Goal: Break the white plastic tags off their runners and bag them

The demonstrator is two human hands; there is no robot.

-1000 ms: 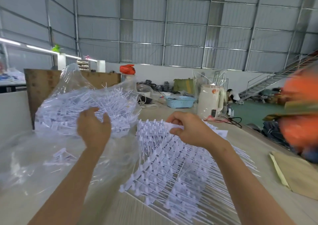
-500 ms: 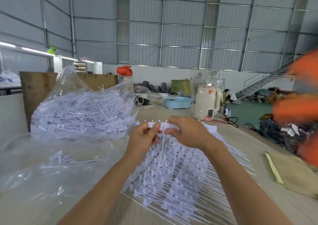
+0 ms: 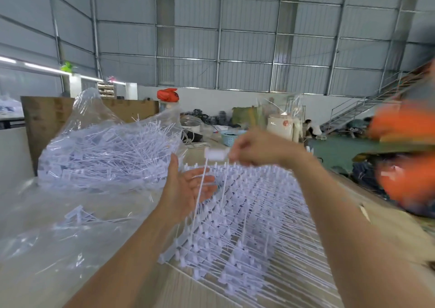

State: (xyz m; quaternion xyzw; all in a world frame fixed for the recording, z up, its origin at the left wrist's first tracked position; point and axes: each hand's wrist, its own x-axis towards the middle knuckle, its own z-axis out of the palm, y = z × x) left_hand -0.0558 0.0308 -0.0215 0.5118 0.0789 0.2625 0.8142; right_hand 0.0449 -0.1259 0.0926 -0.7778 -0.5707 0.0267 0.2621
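Observation:
A wide stack of white plastic tags on their runners [image 3: 249, 232] lies on the table in front of me. My right hand [image 3: 256, 148] pinches the flat head of a white tag piece [image 3: 215, 154] and holds it lifted above the stack, with thin white strands hanging down from it. My left hand [image 3: 188, 187] is spread open, palm up, just below and left of that piece, and a strand crosses its fingers. To the left a clear plastic bag [image 3: 110, 147] bulges with loose white tags.
A blurred person in orange [image 3: 404, 157] moves at the right edge. At the table's far end stand a blue basket [image 3: 231, 138], a white kettle-like appliance [image 3: 281, 128] and cables. A brown board [image 3: 47, 116] stands behind the bag. Loose clear plastic sheet [image 3: 47, 227] covers the left of the table.
Both hands were pinching a tag strip together; now my right hand has lifted the piece up and away, and my left hand has let go and opened below it.

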